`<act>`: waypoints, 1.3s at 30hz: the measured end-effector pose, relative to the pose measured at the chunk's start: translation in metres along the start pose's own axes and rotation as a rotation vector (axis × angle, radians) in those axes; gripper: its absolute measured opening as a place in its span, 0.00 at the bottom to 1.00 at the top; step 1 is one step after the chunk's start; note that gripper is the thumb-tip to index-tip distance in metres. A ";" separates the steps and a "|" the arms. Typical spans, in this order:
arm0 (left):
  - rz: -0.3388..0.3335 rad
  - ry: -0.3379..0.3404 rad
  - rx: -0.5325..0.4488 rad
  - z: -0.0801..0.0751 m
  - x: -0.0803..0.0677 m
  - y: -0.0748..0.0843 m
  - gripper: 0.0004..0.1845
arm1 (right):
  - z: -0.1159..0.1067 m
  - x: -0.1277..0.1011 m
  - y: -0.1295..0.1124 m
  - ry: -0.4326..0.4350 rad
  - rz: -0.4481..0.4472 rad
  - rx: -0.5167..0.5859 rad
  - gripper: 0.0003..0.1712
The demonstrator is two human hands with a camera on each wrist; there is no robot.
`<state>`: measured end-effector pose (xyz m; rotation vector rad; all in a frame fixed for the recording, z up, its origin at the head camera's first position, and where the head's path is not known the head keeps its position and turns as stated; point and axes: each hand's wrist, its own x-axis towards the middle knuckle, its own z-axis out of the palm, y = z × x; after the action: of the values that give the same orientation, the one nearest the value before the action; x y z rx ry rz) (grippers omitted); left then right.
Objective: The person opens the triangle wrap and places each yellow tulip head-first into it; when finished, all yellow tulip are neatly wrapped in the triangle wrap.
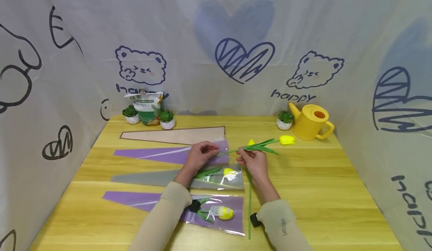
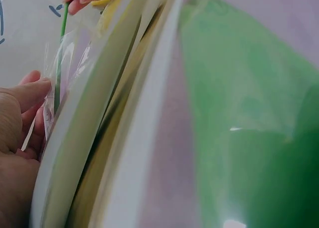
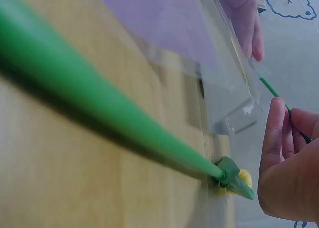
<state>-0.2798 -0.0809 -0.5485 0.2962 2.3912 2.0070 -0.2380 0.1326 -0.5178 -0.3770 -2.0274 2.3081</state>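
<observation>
My right hand (image 1: pixel 257 165) pinches the green stem of a yellow artificial tulip (image 1: pixel 287 140), its bloom pointing right. The stem's lower end reaches into the mouth of a clear-fronted purple flower sleeve (image 1: pixel 152 153). At that mouth my left hand (image 1: pixel 201 155) pinches the sleeve's film between thumb and fingers; the left wrist view shows the stem (image 2: pixel 58 78) beside the thumb. Under the right forearm lies another tulip, its long stem (image 1: pixel 249 206) running toward the front edge. Nearer me, a grey sleeve (image 1: pixel 148 178) and a purple sleeve (image 1: pixel 233 224) each hold a yellow tulip.
Behind the purple sleeve lies a pale, dark-edged sleeve (image 1: pixel 172 135). A green-and-white bag (image 1: pixel 148 110) stands between two potted succulents at the back left. At the back right are another potted succulent (image 1: pixel 285 120) and a yellow watering can (image 1: pixel 308 123). Printed cloth surrounds the wooden table (image 1: pixel 320 191).
</observation>
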 end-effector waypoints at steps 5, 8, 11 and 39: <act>0.011 0.010 -0.030 0.004 -0.001 0.000 0.08 | 0.006 0.000 0.002 -0.006 0.004 -0.007 0.12; 0.025 0.016 -0.042 0.006 0.000 -0.001 0.08 | 0.009 0.000 0.004 -0.006 0.008 -0.015 0.12; 0.036 0.019 -0.044 0.009 0.001 -0.001 0.08 | 0.010 0.001 0.005 -0.010 0.007 -0.016 0.12; 0.068 0.018 -0.101 0.026 0.000 0.011 0.10 | 0.016 0.004 0.010 -0.030 -0.029 -0.101 0.12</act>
<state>-0.2748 -0.0539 -0.5424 0.3632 2.3103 2.1601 -0.2440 0.1165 -0.5259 -0.3169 -2.1545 2.2135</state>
